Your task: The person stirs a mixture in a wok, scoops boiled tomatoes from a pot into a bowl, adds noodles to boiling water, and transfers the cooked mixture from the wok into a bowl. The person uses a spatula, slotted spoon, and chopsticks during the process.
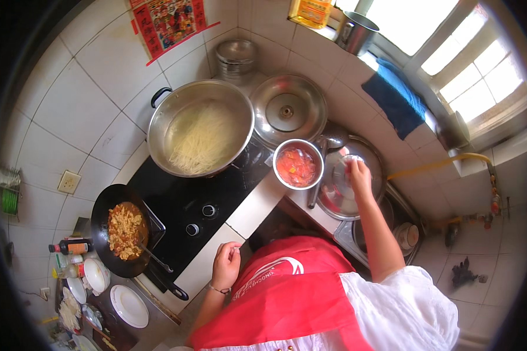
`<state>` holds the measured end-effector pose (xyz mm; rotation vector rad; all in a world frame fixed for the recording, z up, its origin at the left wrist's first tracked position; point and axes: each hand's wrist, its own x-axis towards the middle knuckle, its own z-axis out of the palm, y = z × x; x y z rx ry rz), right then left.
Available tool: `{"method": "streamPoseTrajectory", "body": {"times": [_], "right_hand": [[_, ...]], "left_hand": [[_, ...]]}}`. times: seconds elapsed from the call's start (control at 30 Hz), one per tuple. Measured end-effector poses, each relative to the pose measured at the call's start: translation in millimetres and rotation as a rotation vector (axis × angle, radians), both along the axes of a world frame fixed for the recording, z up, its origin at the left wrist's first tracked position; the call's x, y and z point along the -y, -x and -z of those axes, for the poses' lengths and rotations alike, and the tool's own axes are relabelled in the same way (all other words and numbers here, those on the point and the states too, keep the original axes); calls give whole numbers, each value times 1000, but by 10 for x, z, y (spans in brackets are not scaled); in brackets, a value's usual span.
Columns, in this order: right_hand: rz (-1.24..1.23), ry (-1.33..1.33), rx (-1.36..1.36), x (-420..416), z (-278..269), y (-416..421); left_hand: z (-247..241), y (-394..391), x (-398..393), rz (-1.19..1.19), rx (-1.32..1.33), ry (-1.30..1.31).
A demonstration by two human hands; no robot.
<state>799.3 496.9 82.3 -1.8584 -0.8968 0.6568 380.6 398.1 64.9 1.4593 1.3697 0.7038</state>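
Note:
My right hand (359, 177) is over a round metal lid (342, 193), its fingers closed near the lid's top; whether they grip its knob is hard to tell. My left hand (226, 265) is half curled in front of the counter edge, and its fingers hide whatever may be inside. Between them, farther back, stands a metal bowl (297, 164) of red chopped food in liquid. A large steel pot (202, 127) holds pale noodles in water on the black gas hob (171, 210). At the hob's left, a black wok (120, 230) contains scrambled egg in reddish sauce, with a metal utensil in it.
Another metal lid (290, 109) lies behind the bowl, and a skimmer (333, 135) rests beside it. Plates (129, 306), bowls and bottles crowd the lower left. A sink (391, 210) with dishes is at right. A yellow hose (439, 162) runs along the wall.

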Motion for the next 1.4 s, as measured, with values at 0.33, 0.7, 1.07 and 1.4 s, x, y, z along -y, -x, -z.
{"method": "streamPoseTrajectory", "body": {"times": [0.33, 0.7, 1.07, 1.4], "right_hand": [[-343, 124, 282, 1048, 404, -405], [-1186, 61, 511, 467, -239, 661], [-1325, 255, 310, 773, -273, 2361], [-1071, 198, 196, 1381, -375, 3218]], "left_hand": [[-305, -847, -378, 482, 123, -232], [-239, 274, 1164, 334, 284, 457], [-397, 3884, 3107, -1291, 243, 188], [638, 6489, 2991, -1843, 569, 59]]}}
